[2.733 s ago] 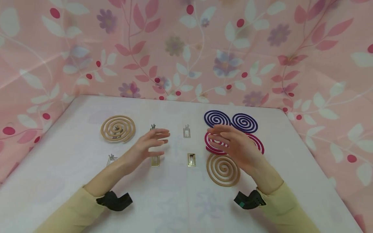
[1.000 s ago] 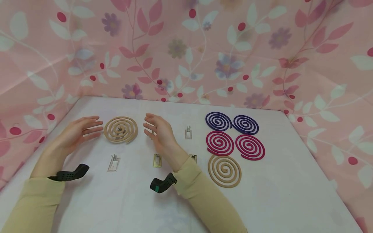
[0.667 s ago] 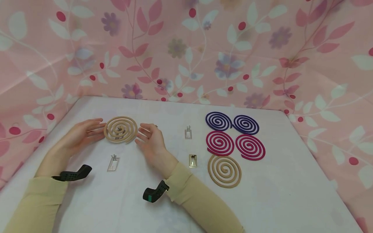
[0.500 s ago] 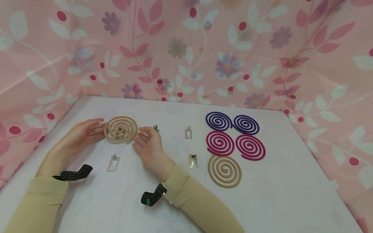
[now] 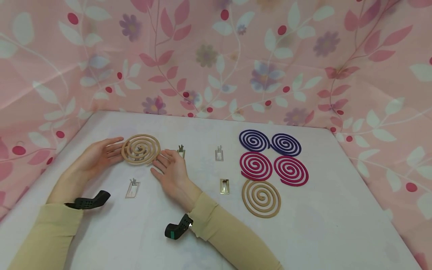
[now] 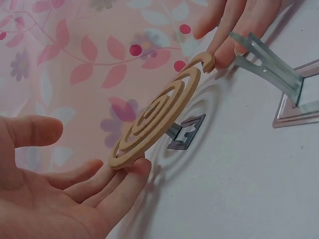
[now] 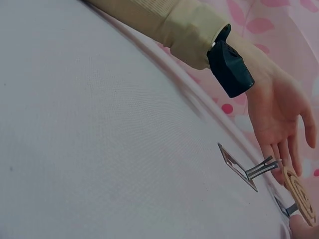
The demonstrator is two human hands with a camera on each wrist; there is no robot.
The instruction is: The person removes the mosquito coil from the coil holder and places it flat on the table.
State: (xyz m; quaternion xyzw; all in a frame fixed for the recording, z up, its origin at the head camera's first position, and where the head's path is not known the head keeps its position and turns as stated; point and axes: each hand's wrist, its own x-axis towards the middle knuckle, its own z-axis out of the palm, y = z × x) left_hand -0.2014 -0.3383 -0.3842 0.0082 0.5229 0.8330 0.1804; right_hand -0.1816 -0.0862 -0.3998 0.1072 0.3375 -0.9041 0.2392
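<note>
A tan mosquito coil sits raised on a small metal stand at the back left; the stand shows beneath it in the left wrist view. My left hand is at its left edge, fingers extended and fingertips under the outer ring, thumb apart from it. At the opposite edge is my right hand, palm turned up and fingers loosely extended, fingertips right at the rim. In the right wrist view the coil appears edge-on, with the left hand beyond it.
Metal coil stands with upright prongs are spread over the white table; another stand is farther right. A flatter gold stand lies in front. Two purple coils, two magenta coils and a tan coil lie at right.
Both hands have moved left from the middle and right of the table to either side of the raised tan coil. Lately the right hand has turned palm-up and lowered at its edge.
</note>
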